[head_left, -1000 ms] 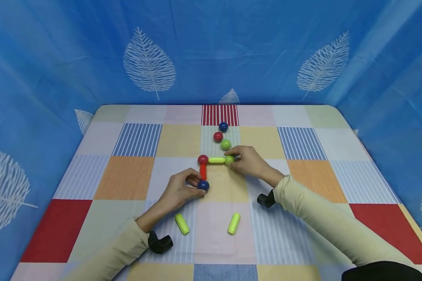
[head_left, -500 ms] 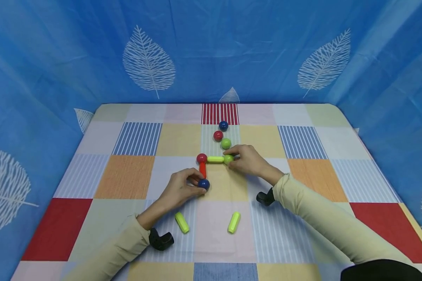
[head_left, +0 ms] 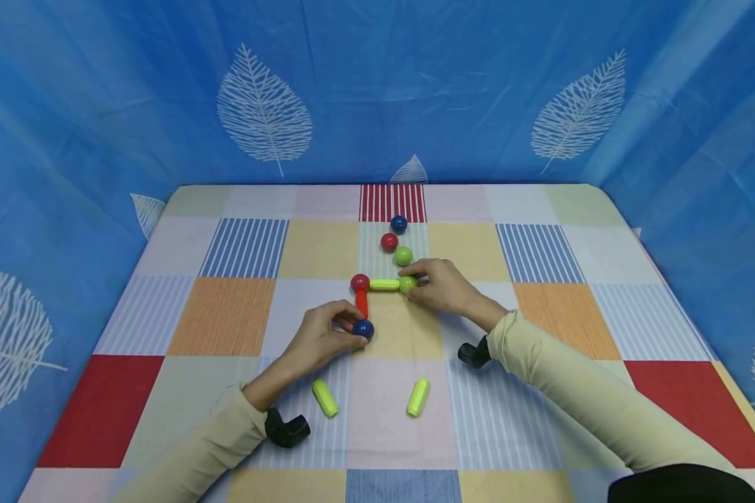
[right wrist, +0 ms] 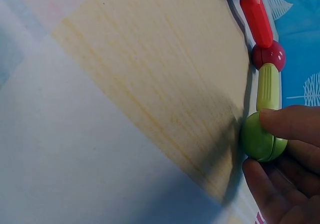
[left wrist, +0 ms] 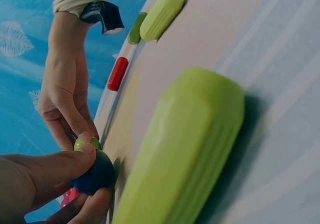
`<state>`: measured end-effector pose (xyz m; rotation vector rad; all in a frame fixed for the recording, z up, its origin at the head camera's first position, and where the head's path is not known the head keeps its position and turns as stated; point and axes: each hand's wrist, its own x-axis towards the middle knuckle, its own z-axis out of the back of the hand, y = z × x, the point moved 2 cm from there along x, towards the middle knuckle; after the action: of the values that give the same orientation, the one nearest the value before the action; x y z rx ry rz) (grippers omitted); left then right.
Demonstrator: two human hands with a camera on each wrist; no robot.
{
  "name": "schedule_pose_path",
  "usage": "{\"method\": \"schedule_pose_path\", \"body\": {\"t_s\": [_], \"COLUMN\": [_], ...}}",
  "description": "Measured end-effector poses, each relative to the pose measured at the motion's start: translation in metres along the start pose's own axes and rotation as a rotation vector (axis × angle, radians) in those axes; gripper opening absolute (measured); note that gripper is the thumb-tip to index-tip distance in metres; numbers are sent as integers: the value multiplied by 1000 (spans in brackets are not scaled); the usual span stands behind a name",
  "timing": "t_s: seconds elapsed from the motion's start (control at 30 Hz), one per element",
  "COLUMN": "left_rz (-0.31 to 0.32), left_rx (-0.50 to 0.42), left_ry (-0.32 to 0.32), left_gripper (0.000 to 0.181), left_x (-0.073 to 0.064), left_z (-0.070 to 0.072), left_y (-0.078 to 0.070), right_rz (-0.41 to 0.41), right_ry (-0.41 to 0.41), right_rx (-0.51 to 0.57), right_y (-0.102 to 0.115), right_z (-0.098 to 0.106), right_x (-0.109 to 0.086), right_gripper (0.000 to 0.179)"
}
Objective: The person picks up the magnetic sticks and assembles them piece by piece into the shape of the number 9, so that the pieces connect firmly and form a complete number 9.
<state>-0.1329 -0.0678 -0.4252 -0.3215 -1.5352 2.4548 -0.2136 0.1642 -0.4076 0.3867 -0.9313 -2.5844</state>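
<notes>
Blue cloth (head_left: 377,84) printed with white leaves hung behind the desk (head_left: 226,318) and along both its sides, and the desk's cover was a patchwork of plain and striped squares. Near the middle of it, in front of you, a red ball (head_left: 360,283) made the corner of an L. From it a red rod (head_left: 361,304) ran toward you to a dark blue ball (head_left: 365,330), and a yellow-green rod (head_left: 384,285) ran to the right, to a green ball (head_left: 407,284).

Your left hand (head_left: 324,339) gripped the dark blue ball between thumb and fingers. Your right hand (head_left: 443,286) pinched the green ball, its thumb close to where the yellow-green rod met it; the right wrist view showed a seam on that ball.

Just beyond your right fingertips lay a second green ball (head_left: 403,256), then a second red ball (head_left: 389,242) a little to its left, and a second blue ball (head_left: 399,224) farthest from you. On your side of the L, two more rods rested well apart: a left loose rod (head_left: 325,398) near your left wrist and a right loose rod (head_left: 418,397), their far ends slanting outward. You wore pale sleeves (head_left: 579,391), with a black device at the left wrist (head_left: 287,429) and another at the right wrist (head_left: 475,353).
</notes>
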Motion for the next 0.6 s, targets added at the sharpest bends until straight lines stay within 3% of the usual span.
{"method": "schedule_pose_path", "body": {"t_s": [0.17,0.3,0.47,0.6], "left_rz": [1,-3,2,2], "left_rx": [3,0,-11,-13], "left_ry": [-2,-1,-10,-12], "left_gripper": [32,32,32,32], "left_x": [0,1,1,1], "left_z": [0,-1,0,-1], "left_y": [2,2,3,5], "right_rz": [53,131,136,79], "right_ry": [-51,-59,-4,104], "right_rx": [-19,32,174,367], "right_y": [4,12,14,8], "right_z": [1,2,-2,-16], "right_x": [-9,-32,-70,-96], "right_gripper": [47,49,48,49]}}
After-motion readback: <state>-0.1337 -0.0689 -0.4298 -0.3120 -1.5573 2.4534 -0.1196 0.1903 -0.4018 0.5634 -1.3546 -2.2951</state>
